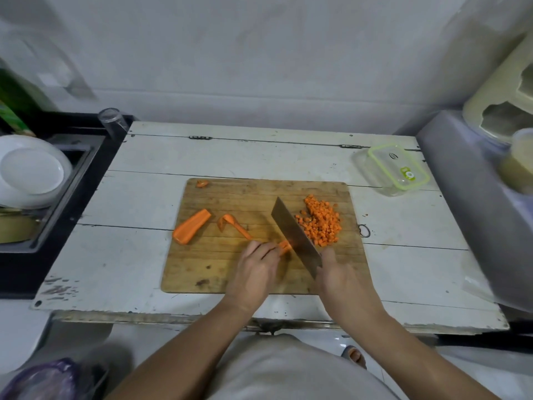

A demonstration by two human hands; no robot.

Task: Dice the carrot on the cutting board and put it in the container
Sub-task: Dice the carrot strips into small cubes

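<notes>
On the wooden cutting board (219,272), my left hand (255,271) holds down a bundle of carrot strips (285,246) with curled fingers. My right hand (339,274) grips the handle of a cleaver (294,236), whose blade stands against the end of the strips. A pile of diced carrot (321,222) lies to the blade's right. A large carrot half (191,226) and a thin carrot slice (233,225) lie on the board's left, with a small scrap (202,184) at the far left corner. A clear container with a green-rimmed lid (396,168) sits on the table at the back right.
The board lies on a white wooden table (138,255). A sink (57,174) with white plates (31,171) is at the left, a glass (112,121) by its corner. A grey appliance (473,197) with jars borders the right. A metal ring (364,230) sits beside the board.
</notes>
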